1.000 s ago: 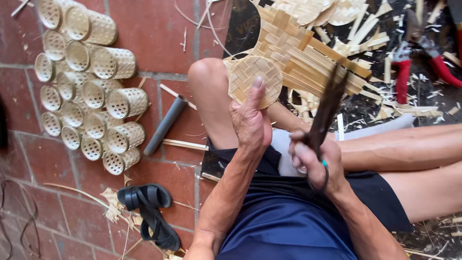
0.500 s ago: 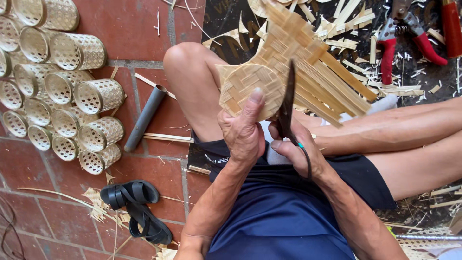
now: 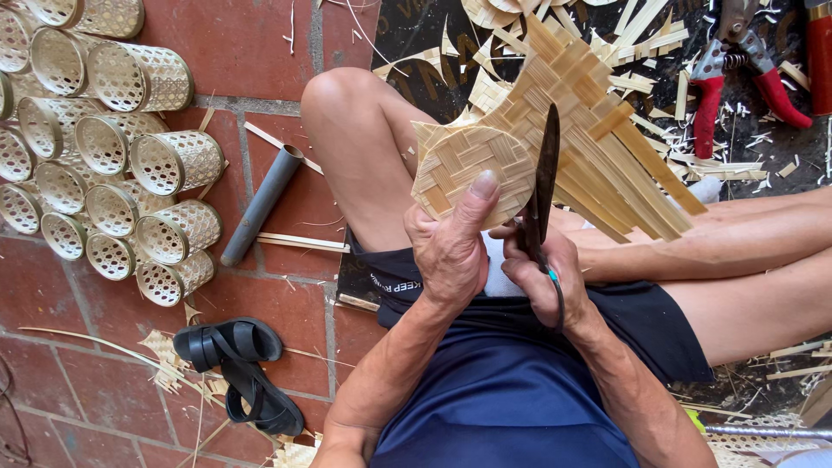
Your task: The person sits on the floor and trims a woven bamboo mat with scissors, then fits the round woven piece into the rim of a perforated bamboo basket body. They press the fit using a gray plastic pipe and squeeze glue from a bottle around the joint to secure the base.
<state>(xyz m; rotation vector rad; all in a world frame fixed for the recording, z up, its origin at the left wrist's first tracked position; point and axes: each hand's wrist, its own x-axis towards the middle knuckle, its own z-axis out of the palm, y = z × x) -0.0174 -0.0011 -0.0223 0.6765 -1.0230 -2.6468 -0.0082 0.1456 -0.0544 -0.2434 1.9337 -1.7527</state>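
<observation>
Two black sandals [image 3: 238, 368], one grey pipe [image 3: 260, 206], one red-handled pruner [image 3: 737, 65].

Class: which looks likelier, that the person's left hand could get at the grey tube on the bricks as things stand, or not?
Probably not freely: the left hand is pinching the woven bamboo disc, and the bent knee lies between it and the grey tube.
</observation>
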